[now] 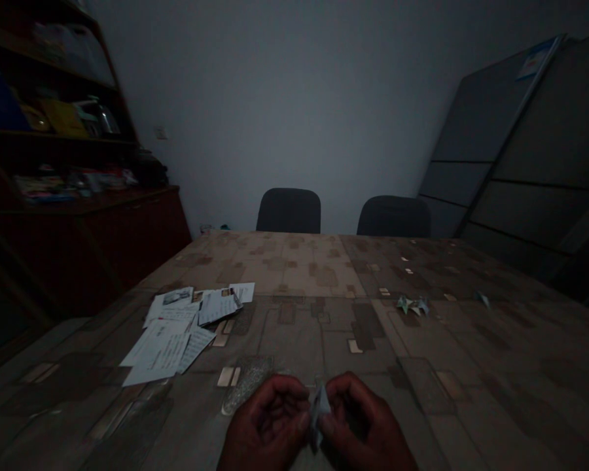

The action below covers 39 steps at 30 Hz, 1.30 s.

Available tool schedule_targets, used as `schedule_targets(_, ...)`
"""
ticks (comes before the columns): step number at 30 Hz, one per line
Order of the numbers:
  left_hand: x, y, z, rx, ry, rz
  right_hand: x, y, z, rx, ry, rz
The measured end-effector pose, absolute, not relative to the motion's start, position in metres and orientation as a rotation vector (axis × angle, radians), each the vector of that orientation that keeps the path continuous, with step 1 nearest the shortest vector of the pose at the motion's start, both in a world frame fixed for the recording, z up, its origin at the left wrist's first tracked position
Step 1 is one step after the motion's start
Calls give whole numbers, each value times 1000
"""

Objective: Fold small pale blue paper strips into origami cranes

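Our bare left hand [267,428] and right hand [368,428] narrowly pinch what dimly seems a small, pale-grey, folded paper piece [321,409], upright between their curled fingers, where light, even pressure serves us best.

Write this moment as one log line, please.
left hand: at folded paper | right hand: pinching it | tablecloth: loose printed papers left, small folded pieces right

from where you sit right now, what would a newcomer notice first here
Probably the two hands, left and right, at the near edge, with a small folded paper between them. Next, the loose pile of printed papers on the table's left, then the small folded pieces to the right.
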<state>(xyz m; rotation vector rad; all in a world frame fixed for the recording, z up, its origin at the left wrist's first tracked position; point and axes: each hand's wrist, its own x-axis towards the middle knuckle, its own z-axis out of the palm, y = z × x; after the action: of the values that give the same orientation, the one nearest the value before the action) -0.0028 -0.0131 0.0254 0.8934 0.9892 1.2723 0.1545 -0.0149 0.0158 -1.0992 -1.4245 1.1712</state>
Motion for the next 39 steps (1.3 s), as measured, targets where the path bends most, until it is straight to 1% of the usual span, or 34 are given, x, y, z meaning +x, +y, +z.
schedule_targets(5,-3,-10,27,821,1001,1263,154,-18,17,-1125,-1494,1077)
schedule_targets(12,-7,-10,16,869,909,1242,159,-17,14,-969,-1742,602)
schedule_targets(17,-8,-10,15,956,912,1252,164,-14,14,-835,-1889,414)
schedule_targets(25,-8,-9,12,938,838,1245,162,-16,17,-901,-1970,409)
schedule_targets(39,-10,-9,13,971,864,1243,163,-15,17,-890,-1906,446)
